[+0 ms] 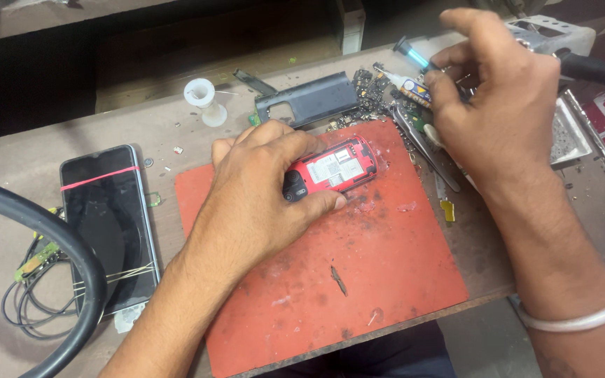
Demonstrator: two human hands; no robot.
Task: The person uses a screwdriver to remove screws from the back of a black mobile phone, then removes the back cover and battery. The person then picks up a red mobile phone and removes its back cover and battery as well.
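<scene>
I take the red mat (358,280) on the table (22,161) as my landmark. At the mat's upper middle my left hand (260,192) is clenched over a small red phone (337,168), which lies flat with its back cover off, its inner label and a dark camera end showing; my fingers curl over its upper left part and my thumb presses along its near edge, so the phone is pinned against the mat. Past the mat's upper right corner my right hand (498,105) hovers over a heap of small parts (372,91); its fingertips pinch around a little tube (414,87) with a yellow and blue label, and a thin blue-tipped nozzle (407,50) sticks out above them, but I cannot tell whether the tube is truly gripped or only touched. A white bangle (582,318) sits on that wrist. Tweezers (421,143) lie just off the mat's right upper edge, partly under the right hand. Beyond the mat's top edge rests a grey phone frame (309,101), and left of that a white spool (201,94). Well to the mat's left a black smartphone (110,224) lies face up, bound with a red band and thin rubber bands, with a thick black hose (71,259) curving over its near side and thin cables (29,308) beside it. Right of the mat stands a metal tray (572,136), and a dark tool handle (600,70) crosses above it.
</scene>
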